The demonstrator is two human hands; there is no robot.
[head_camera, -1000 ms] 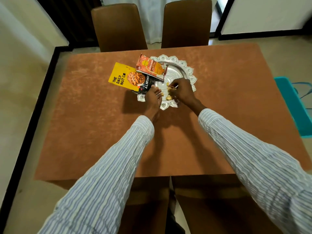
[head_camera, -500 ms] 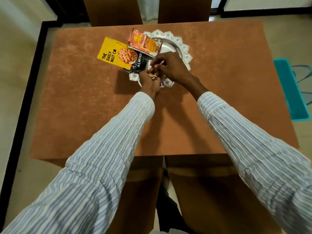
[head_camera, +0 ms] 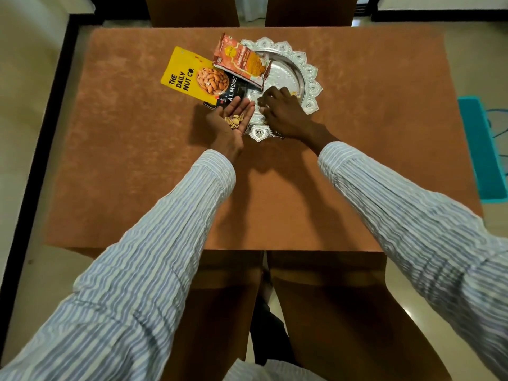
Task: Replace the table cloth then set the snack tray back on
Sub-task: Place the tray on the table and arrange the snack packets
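Observation:
A brown table cloth point(head_camera: 357, 166) covers the table. On it, toward the far middle, stands a silver snack tray point(head_camera: 308, 70) with a scalloped rim. A yellow almond packet point(head_camera: 192, 75) and an orange snack packet point(head_camera: 239, 61) lie across the tray's left side. My left hand point(head_camera: 233, 116) is held palm up at the tray's near left edge, with several nut shells point(head_camera: 234, 121) lying in the palm. My right hand point(head_camera: 283, 111) reaches into the tray with its fingers curled down at small bits on the metal; what the fingertips hold is hidden.
Two brown chairs point(head_camera: 192, 9) stand at the far side and two more point(head_camera: 330, 312) are tucked in at the near side. A teal mat point(head_camera: 481, 149) lies on the floor to the right. A black border strip point(head_camera: 35, 149) runs along the floor on the left.
My hands have parted. The left hand has turned palm up and now carries shells. The right hand has gone back into the tray. The view has tilted down a little.

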